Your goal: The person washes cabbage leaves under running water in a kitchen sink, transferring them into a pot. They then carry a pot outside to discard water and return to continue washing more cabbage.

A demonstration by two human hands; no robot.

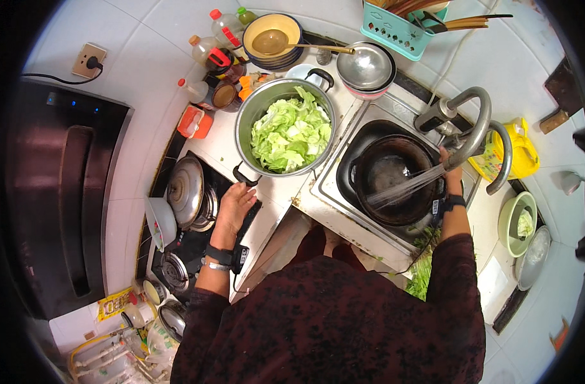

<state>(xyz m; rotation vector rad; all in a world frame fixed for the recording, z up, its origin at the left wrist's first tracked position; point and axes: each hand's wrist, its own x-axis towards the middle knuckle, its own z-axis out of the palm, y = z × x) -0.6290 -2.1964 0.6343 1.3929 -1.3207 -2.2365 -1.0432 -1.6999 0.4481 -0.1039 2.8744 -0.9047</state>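
My left hand (pixel 236 206) is over the counter's front edge, just below the black handle of a large metal pot (pixel 240 125). Its fingers are loosely bent and hold nothing. Torn green lettuce leaves (pixel 292 132) fill the pot. My right hand (pixel 450 168) grips the end of the metal faucet spout (pixel 465 151), which partly hides the fingers. From the spout, a spray of water (pixel 403 187) slants leftward into a dark wok (pixel 386 168). The wok rests in the sink (pixel 343 180), with a little water shining on its bottom.
A gas stove (pixel 189 261) with a lidded pan (pixel 184 192) lies at left. Behind the pot are sauce bottles (pixel 225 29) and stacked bowls (pixel 273 21) bearing a ladle. Metal bowls (pixel 364 65) stand behind the sink. A green basin (pixel 508 230) is at right, leafy greens (pixel 419 276) at the sink's front.
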